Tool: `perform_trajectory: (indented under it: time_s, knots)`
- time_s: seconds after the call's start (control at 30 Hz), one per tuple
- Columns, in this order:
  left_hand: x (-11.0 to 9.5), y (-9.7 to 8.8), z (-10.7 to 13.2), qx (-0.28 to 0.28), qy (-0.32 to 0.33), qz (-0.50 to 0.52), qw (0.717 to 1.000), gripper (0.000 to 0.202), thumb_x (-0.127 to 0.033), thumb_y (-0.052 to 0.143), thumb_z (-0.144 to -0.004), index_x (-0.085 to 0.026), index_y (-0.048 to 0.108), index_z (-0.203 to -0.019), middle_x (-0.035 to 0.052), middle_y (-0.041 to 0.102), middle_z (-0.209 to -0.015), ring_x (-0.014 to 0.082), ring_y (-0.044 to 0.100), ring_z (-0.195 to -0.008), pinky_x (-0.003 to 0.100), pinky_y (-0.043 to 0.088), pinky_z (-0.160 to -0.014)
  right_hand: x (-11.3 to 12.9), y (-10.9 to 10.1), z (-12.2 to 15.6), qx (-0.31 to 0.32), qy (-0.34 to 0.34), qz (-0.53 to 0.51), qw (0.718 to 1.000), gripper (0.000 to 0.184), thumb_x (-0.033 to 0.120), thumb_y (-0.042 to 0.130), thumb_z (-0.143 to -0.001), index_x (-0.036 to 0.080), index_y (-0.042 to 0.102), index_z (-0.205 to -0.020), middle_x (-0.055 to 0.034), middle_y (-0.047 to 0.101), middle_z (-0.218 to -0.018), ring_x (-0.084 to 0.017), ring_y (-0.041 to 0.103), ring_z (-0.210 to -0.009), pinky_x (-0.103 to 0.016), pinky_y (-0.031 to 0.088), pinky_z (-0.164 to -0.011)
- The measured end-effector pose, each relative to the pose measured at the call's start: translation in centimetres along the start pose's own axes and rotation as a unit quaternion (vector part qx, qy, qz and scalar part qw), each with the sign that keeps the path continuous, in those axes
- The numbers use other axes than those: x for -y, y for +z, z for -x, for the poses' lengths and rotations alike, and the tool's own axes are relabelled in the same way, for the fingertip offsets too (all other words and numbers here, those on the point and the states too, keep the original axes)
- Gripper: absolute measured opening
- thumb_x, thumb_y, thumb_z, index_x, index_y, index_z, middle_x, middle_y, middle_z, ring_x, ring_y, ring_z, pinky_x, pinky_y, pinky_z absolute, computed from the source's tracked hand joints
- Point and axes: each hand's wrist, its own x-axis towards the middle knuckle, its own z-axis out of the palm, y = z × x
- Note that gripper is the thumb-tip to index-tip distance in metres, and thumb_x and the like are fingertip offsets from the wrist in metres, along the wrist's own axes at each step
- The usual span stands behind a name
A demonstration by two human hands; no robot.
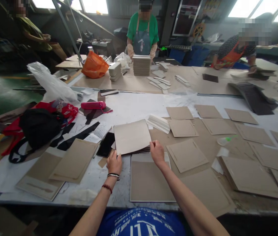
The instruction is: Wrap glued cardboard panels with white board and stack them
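Black phone (pixel 106 146) alongside, pink case (pixel 93 105) beyond, pale-topped stack (pixel 132 136) gripped by left hand (pixel 114 162) and right hand (pixel 157 151)

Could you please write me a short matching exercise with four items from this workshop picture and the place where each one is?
Column one
1. Left hand
2. Right hand
3. Black phone
4. Orange bag

Column two
A. Lying flat, just left of the pale sheet
B. On the far table
C. At the pale sheet's near right corner
D. At the pale sheet's near left corner

Right pairs: 1-D, 2-C, 3-A, 4-B
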Motion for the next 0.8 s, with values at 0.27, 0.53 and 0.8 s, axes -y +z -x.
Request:
perform_trajectory:
  time_s: [0.27, 0.53, 0.8]
  knots:
    - [-0.7, -2.0, 2.6, 0.025, -0.067, 0.089, 0.993, 0.030, -0.029, 0.043, -0.076, -0.012, 0.052, -0.099, 0.0101, 0.063, -0.094, 0.0198, 0.060, -0.087, 0.033, 0.048, -0.075, -1.1, -2.8, 6.2, 0.047, 0.008, -0.217, 0.975, 0.018, 0.040, 0.041, -0.082, 0.022, 0.039, -0.077, -0.0014, 0.061, -0.070, -0.016, 0.063, -0.067, -0.027, 0.048, -0.063]
    - [2.7, -3.1, 11.6, 0.347, -0.196, 0.212, 0.892, 0.015, -0.021, 0.058, -0.061, -0.017, 0.045, -0.068, -0.0067, 0.053, -0.050, 0.0114, 0.057, -0.049, 0.021, 0.040, -0.046, -12.1, -7.2, 17.9, 0.075, 0.144, -0.160, 0.974, 0.031, 0.055, 0.045, -0.075, 0.024, 0.042, -0.078, -0.0021, 0.061, -0.062, -0.019, 0.060, -0.060, -0.032, 0.048, -0.061]
    - [5.8, -3.2, 11.1, 0.175, -0.256, 0.146, 0.939, 0.015, -0.016, 0.057, -0.065, -0.017, 0.047, -0.055, -0.0066, 0.048, -0.039, 0.0075, 0.045, -0.035, 0.018, 0.032, -0.037, -14.2, -8.1, 17.8, 0.140, 0.167, 0.039, 0.975, 0.032, 0.059, 0.045, -0.065, 0.026, 0.048, -0.067, -0.0009, 0.058, -0.057, -0.021, 0.057, -0.052, -0.034, 0.044, -0.053]
